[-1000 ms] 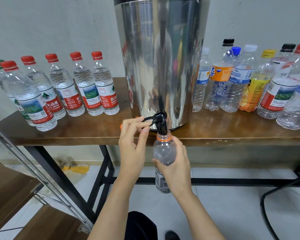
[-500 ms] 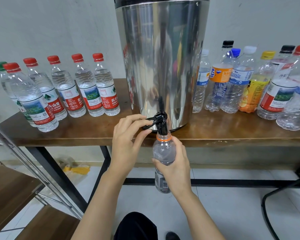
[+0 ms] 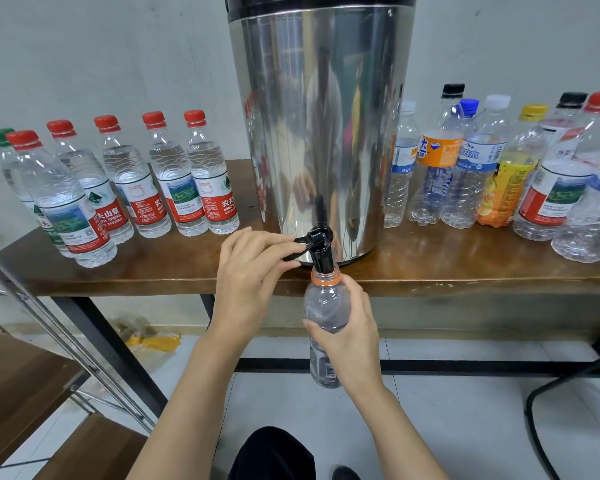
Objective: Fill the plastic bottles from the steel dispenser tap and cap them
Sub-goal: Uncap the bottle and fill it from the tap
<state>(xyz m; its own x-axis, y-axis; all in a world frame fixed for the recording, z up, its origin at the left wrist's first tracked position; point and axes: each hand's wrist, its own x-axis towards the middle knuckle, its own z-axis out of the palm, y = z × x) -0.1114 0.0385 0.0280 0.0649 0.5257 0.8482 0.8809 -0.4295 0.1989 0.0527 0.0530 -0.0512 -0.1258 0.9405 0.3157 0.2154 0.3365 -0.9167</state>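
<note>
A tall steel dispenser [image 3: 321, 126] stands on the wooden table [image 3: 465, 268], its black tap [image 3: 321, 251] jutting over the front edge. My right hand [image 3: 352, 336] grips a clear bottle [image 3: 324, 306] with an orange neck ring, upright with its open mouth right under the spout. My left hand [image 3: 253, 282] pinches the tap's black lever [image 3: 300, 247] between thumb and fingers. The orange cap seen a second ago is hidden now.
Several capped water bottles with red labels [image 3: 174, 174] stand in a row left of the dispenser. Several assorted capped bottles [image 3: 471, 161] crowd the right side. A metal stair rail [image 3: 66, 344] and wooden steps [image 3: 18, 382] lie at lower left; a black cable [image 3: 548, 389] is at lower right.
My left hand has shifted slightly left and turned on the lever, so the orange cap it showed is out of sight. The bottle stays under the spout.
</note>
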